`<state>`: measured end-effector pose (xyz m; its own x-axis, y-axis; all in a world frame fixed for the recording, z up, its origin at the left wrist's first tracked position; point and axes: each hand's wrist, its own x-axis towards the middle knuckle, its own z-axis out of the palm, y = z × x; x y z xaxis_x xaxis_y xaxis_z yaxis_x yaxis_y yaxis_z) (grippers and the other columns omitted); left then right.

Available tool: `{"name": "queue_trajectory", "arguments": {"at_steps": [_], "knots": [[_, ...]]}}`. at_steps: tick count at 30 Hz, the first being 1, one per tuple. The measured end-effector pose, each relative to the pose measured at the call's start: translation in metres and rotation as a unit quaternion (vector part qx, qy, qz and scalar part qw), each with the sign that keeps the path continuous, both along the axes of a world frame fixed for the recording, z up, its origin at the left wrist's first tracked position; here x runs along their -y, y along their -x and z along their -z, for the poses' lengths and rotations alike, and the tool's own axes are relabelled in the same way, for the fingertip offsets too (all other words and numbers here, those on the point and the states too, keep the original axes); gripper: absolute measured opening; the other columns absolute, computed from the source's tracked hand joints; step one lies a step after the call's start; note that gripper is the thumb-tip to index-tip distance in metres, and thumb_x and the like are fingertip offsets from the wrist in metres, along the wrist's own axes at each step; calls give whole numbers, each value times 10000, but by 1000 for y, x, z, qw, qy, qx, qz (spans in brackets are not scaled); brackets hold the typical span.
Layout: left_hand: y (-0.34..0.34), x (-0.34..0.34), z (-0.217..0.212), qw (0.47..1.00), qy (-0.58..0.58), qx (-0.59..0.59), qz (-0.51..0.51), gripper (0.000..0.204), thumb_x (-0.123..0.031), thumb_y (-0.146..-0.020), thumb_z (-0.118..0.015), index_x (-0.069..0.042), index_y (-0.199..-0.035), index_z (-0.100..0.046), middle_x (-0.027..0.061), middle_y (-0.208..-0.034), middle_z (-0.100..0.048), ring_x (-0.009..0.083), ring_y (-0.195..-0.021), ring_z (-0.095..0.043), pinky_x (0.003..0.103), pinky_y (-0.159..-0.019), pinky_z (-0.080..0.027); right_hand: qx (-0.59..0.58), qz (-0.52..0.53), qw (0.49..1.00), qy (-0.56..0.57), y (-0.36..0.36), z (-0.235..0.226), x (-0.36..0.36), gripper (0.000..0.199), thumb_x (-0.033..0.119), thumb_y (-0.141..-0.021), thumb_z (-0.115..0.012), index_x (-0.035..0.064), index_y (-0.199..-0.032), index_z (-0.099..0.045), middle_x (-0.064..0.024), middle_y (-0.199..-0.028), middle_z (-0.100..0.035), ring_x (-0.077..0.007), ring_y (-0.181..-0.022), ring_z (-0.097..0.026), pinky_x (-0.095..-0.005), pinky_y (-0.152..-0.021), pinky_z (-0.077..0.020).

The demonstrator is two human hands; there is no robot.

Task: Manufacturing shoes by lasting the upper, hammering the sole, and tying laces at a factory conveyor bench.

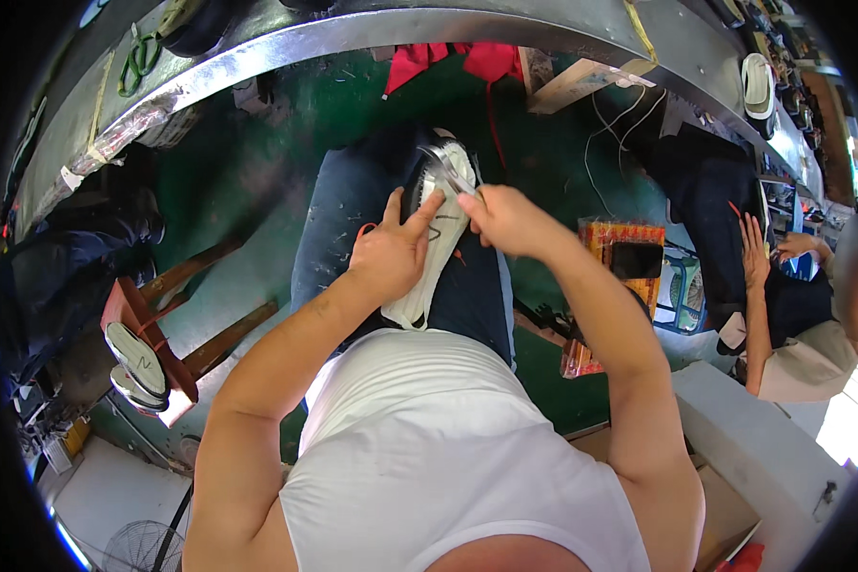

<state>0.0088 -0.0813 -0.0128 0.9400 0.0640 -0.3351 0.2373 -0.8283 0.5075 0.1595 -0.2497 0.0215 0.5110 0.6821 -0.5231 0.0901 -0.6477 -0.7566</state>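
White shoe, blue jeans, green floor.
I see a white shoe (pixel 436 250) with a black inner lining and dark line markings on its side, lying on blue denim jeans (pixel 338 214). The scissors (pixel 448 169) over it shine silver. My shirt (pixel 448 448) is plain white. The floor (pixel 257 172) is dark green, the counter (pixel 372 33) dull grey metal, with red cloth (pixel 448 59) beneath its edge and an orange-red box (pixel 612 238) beside my knee.

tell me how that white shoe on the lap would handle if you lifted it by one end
The white shoe would probably feel light for its size. Its sole looks fairly stiff, so it should hold its shape rather than droop. Lying on the lap under the left hand, it seems unlikely to roll.
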Motion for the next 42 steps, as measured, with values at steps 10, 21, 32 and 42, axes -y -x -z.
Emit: {"name": "queue_trajectory", "arguments": {"at_steps": [10, 21, 32, 42], "knots": [[38, -9, 37, 904, 369, -39, -214, 888, -293, -968, -574, -47, -1565, 35, 239, -1614, -126, 364, -1473, -210, 379, -1193, -185, 206, -148, 965, 58, 28, 4, 2, 528, 406, -1012, -452, -83, -889, -607, -305, -804, -640, -471, -799, -637, -527, -733, -488], [63, -15, 26, 917, 373, -68, -123, 920, -160, -967, -571, -101, -1568, 123, 244, -1602, -170, 281, -1480, -188, 310, -1173, -170, 145, -204, 964, 92, 91, 1, 25, 437, 405, -999, -486, -13, -928, -593, -245, -851, -664, -433, -826, -645, -501, -734, -494], [-16, -11, -42, 977, 83, -173, -88, 1245, -432, -739, -803, 75, -1527, 17, 333, -1544, -219, 442, -1315, -461, 393, -1090, -402, 471, 107, 874, 56, -104, -91, -14, 422, 400, -983, -534, -11, -1002, -630, -218, -786, -663, -441, -817, -654, -490, -754, -513], [7, -33, 10, 618, 715, -2, -328, 585, -538, -1011, -447, -22, -1280, -499, 130, -1141, -633, 218, -1016, -660, 351, -891, -551, 201, 71, 971, -106, 6, -47, 10, 255, 253, -961, -607, 3, -926, -643, -158, -793, -648, -302, -736, -677, -388, -667, -529]]}}
